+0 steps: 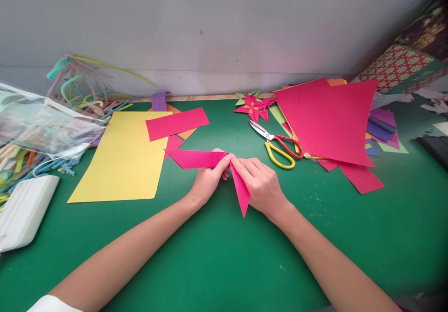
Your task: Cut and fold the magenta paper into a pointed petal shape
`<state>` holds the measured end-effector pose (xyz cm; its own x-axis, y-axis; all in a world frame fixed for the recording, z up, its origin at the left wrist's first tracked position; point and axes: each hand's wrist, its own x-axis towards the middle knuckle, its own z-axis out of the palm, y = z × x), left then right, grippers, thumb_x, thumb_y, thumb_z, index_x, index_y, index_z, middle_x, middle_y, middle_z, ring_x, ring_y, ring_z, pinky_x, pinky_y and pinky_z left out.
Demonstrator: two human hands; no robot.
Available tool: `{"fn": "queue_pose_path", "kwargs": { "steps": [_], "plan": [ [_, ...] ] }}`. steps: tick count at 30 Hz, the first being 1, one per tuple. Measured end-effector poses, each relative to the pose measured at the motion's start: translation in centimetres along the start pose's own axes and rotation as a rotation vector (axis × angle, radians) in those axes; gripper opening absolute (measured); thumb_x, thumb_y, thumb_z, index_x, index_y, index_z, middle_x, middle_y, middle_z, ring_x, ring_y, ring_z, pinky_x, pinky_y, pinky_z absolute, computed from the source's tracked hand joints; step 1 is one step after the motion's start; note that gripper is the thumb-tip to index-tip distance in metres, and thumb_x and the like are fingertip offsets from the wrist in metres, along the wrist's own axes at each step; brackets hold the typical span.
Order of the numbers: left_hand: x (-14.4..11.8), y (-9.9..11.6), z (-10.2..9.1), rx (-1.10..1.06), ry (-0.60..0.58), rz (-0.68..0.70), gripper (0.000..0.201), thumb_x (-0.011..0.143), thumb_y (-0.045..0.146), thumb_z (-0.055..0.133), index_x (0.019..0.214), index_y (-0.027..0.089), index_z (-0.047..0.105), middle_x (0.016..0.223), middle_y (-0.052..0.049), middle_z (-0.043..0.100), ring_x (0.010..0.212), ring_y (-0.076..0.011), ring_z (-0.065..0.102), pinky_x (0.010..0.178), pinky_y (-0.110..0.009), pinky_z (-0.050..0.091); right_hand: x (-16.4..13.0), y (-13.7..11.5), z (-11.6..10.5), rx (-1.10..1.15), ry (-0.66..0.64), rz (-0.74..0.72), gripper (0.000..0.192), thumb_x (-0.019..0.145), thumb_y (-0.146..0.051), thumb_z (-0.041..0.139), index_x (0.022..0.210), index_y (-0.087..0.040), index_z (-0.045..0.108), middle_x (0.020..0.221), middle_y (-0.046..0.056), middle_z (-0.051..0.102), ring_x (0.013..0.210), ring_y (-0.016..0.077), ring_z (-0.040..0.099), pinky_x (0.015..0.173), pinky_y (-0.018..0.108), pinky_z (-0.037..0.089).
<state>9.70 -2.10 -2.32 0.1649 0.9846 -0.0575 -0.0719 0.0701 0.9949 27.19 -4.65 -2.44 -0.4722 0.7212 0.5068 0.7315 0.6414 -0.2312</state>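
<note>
At the middle of the green table mat (224,256), a folded strip of magenta paper (198,158) is partly worked. It is already bent at a corner into an angle: one arm runs flat to the left, and the other points down toward the near edge, ending in a sharp tip. The fold at the bend looks pressed but not finished, and no further creases show in either arm, so most of the shaping seems yet to come.

The left hand (208,181) has its fingers curled in, thumb and forefinger pinching the strip at the bend from the left. The right hand (261,186) is likewise mostly closed, its fingertips (234,162) meeting the left hand's at the same corner, while its palm lies over the down-pointing arm.

A completed pink, orange and green paper pinwheel-like star (252,106) lies at the far edge. Just right of the hands sit scissors with red and yellow handles (278,146), touching a loose stack of magenta paper sheets (329,121). To the left lie a large yellow sheet (122,162) and a flat magenta rectangle (177,123) overlapping its far corner.
</note>
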Motion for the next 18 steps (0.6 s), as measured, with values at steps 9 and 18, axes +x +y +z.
{"fn": "queue_pose_path", "kwargs": {
  "steps": [9,18],
  "plan": [
    [0.3,0.0,-0.5,0.007,0.0,-0.033,0.022,0.095,0.042,0.066,0.09,0.021,0.061,0.076,0.002,0.061,0.068,-0.0145,0.058,0.066,-0.026,0.049,0.2,0.4,-0.8,0.752,0.04,0.372,0.051,0.097,-0.008,0.043,0.137,-0.026,0.067,0.123,0.006,0.078,0.11,0.025,0.073,0.098,0.044,0.06],
    [0.4,-0.1,-1.1,0.084,-0.302,-0.029,0.028,0.098,0.046,0.062,0.086,0.021,0.059,0.072,0.003,0.052,0.065,-0.0129,0.051,0.061,-0.024,0.042,1.0,1.2,-0.4,1.188,-0.029,0.737,0.027,0.089,-0.043,0.078,0.103,-0.021,0.071,0.081,0.003,0.076,0.076,0.0216,0.074,0.069,0.032,0.061]
  ]
}}
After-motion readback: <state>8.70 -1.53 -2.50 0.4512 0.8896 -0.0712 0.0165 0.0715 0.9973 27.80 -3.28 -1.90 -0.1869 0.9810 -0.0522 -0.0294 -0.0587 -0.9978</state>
